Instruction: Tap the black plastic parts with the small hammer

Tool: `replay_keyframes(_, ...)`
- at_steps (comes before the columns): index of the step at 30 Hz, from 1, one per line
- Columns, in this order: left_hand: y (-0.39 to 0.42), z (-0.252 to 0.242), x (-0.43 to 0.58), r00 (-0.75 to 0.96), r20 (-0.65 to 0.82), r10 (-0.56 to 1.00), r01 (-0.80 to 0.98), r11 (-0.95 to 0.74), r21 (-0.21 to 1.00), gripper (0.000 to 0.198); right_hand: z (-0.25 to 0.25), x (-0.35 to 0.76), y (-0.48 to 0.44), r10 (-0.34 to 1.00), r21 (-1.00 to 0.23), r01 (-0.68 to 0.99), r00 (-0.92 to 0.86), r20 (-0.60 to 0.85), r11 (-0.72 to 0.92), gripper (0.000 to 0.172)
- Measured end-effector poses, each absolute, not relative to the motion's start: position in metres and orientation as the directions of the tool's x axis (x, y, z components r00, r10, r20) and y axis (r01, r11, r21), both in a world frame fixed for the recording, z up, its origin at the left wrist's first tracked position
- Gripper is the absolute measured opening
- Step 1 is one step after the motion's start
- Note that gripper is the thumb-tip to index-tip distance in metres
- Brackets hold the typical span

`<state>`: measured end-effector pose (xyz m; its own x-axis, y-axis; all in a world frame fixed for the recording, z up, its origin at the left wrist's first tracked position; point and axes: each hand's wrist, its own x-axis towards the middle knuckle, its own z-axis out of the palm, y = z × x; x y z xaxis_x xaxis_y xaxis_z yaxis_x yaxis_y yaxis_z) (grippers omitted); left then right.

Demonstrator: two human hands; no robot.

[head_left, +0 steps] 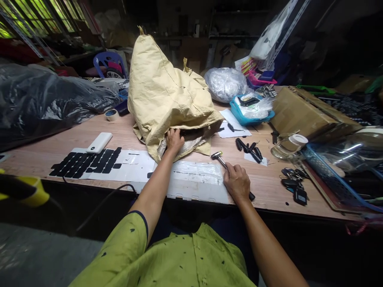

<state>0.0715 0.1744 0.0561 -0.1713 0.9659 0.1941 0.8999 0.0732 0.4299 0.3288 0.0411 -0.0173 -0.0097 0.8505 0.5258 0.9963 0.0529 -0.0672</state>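
Note:
A large cream-coloured sack (167,87) lies slumped on the table with its mouth facing me. At the left end of that opening is my left hand (174,140), its bent fingers closed on the sack's edge and the fingertips partly hidden. Inside the mouth it is dark, and a silvery lining shows along the lower lip. My right hand (237,183) is wrapped round the handle of a small hammer (220,158), which has a metal shaft and a yellowish face on its head. Under the hammer and in front of the sack lies a white sheet (194,183) with clear tape on it.
Rows of black pieces (86,162) and a white power bank (99,142) lie left. On the right are black key-like parts (249,149), a clear jar (287,147), car keys (295,184), a blue basket (335,179) and a cardboard box (302,113). A cable hangs over the front edge.

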Motion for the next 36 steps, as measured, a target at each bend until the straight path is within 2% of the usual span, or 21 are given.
replay_keyframes(4, 0.156, 0.046, 0.072, -0.189, 0.124, 0.974, 0.926, 0.135, 0.353, 0.029, -0.021, 0.331, 0.042, 0.836, -0.058, 0.997, -0.019, 0.548, 0.06, 0.032)
replay_keyframes(7, 0.145, 0.041, 0.069, -0.205, 0.118, 0.972, 0.925, 0.153, 0.347, 0.023, -0.023, 0.332, 0.043, 0.832, -0.06, 0.996, -0.026, 0.555, 0.071, 0.032)
replay_keyframes(14, 0.128, 0.032, 0.072, -0.232, 0.213, 0.949, 0.871, 0.105, 0.481, 0.006, -0.021, 0.333, 0.043, 0.83, -0.052, 0.996, -0.034, 0.557, 0.076, 0.031)
replay_keyframes(18, 0.121, 0.03, 0.072, -0.268, 0.28, 0.922, 0.85, 0.09, 0.519, 0.014, -0.021, 0.333, 0.043, 0.826, -0.05, 0.996, -0.034, 0.562, 0.075, 0.031)
replay_keyframes(22, 0.1, 0.026, 0.065, -0.263, 0.328, 0.907, 0.8, 0.015, 0.599, 0.011, -0.021, 0.332, 0.043, 0.836, -0.057, 0.997, -0.017, 0.548, 0.058, 0.031)
replay_keyframes(25, 0.077, 0.019, 0.059, -0.222, 0.313, 0.923, 0.724, -0.059, 0.687, 0.006, -0.02, 0.331, 0.043, 0.842, -0.062, 0.997, -0.009, 0.54, 0.05, 0.031)
replay_keyframes(29, 0.051, 0.009, 0.054, -0.061, 0.229, 0.971, 0.637, -0.139, 0.758, 0.029, -0.02, 0.33, 0.043, 0.85, -0.062, 0.997, -0.006, 0.527, 0.045, 0.031)
replay_keyframes(32, 0.043, 0.006, 0.055, 0.129, 0.171, 0.977, 0.664, -0.213, 0.717, 0.026, -0.019, 0.33, 0.043, 0.855, -0.063, 0.997, -0.001, 0.518, 0.039, 0.032)
replay_keyframes(34, 0.043, 0.006, 0.058, 0.198, 0.146, 0.969, 0.703, -0.244, 0.668, 0.023, -0.02, 0.33, 0.043, 0.858, -0.073, 0.997, 0.005, 0.514, 0.038, 0.033)
replay_keyframes(36, 0.045, 0.008, 0.063, 0.228, 0.133, 0.965, 0.728, -0.26, 0.634, 0.027, -0.02, 0.33, 0.044, 0.861, -0.088, 0.995, 0.011, 0.509, 0.039, 0.032)
